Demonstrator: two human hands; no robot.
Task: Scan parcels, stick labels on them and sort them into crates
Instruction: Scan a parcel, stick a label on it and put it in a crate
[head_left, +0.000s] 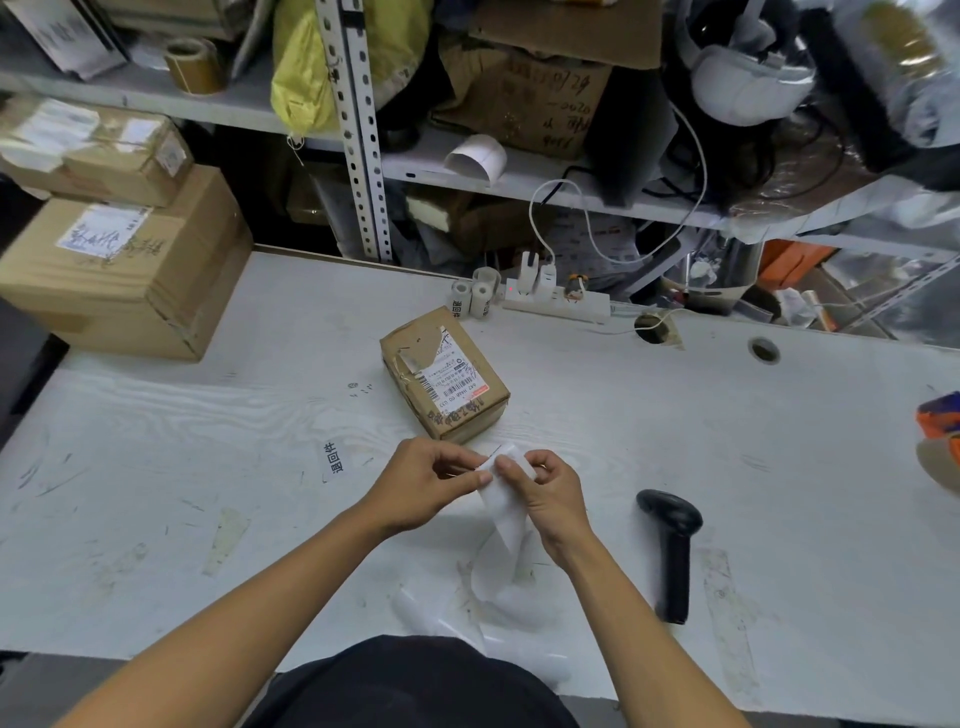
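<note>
My fingertips were pinched together on the top end of a white label strip (503, 512), the left hand (426, 486) gripping one edge and the right hand (550, 491) the other, thumbs and forefingers meeting over the paper as if to peel a label from its backing. The rest of the strip trailed down toward me and curled loosely on the white table (156, 426).

The small cardboard parcel (444, 379) sat just beyond my knuckles, straight ahead and slightly to the left, so the left hand was the nearer one. Its long axis ran diagonally, away to the left and toward me on the right, with a printed shipping label already on top. I judged the peeled label would have to travel forward and a little left to land on it.

The black handheld scanner (672, 551) lay to my right, handle pointing toward me.

I could not tell whether the label had already separated from the backing; my fingers hid that edge. No crate was visible.
</note>
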